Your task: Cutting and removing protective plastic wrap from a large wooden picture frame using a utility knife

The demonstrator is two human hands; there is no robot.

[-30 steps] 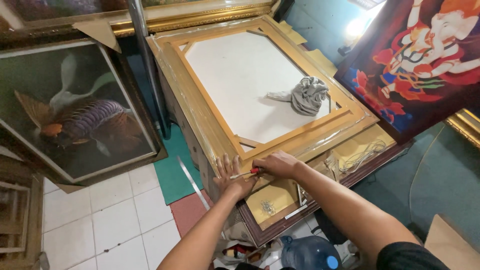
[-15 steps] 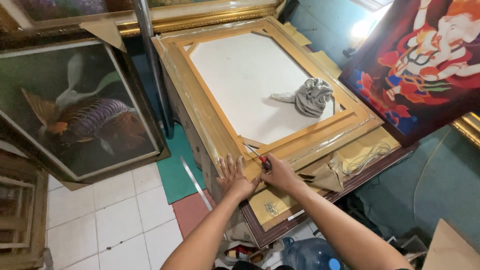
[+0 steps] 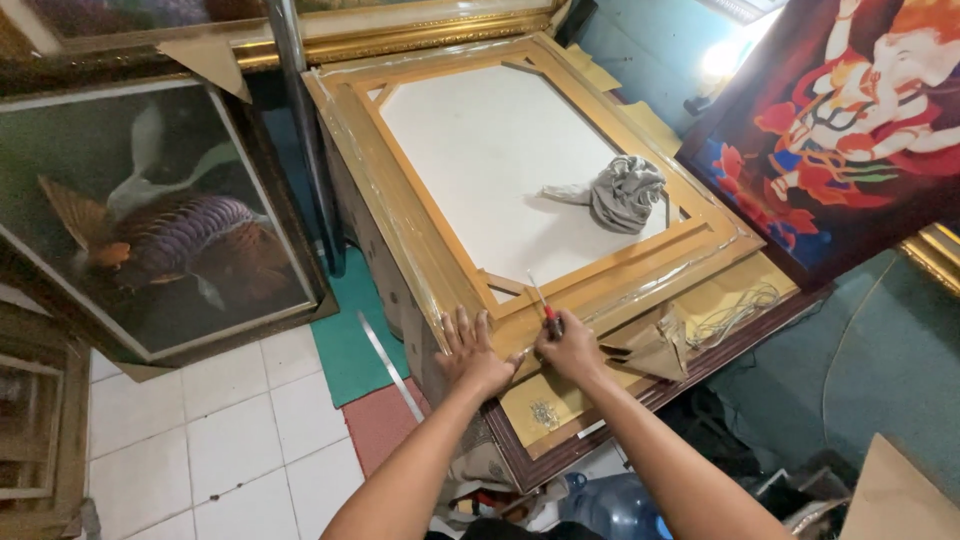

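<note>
While your left hand (image 3: 470, 350) is pressing flat, fingers apart, on the wooden frame's (image 3: 420, 240) near corner, your right hand (image 3: 570, 345) is gripping a red-handled screwdriver (image 3: 542, 305) beside it.

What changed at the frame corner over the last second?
The right hand turned the red-handled tool: a second ago it lay crosswise under the hand at the frame's near edge; now its tip points up toward the inner corner of the wooden frame. The left hand stayed flat on the near corner. The grey cloth on the white backing did not move.
</note>
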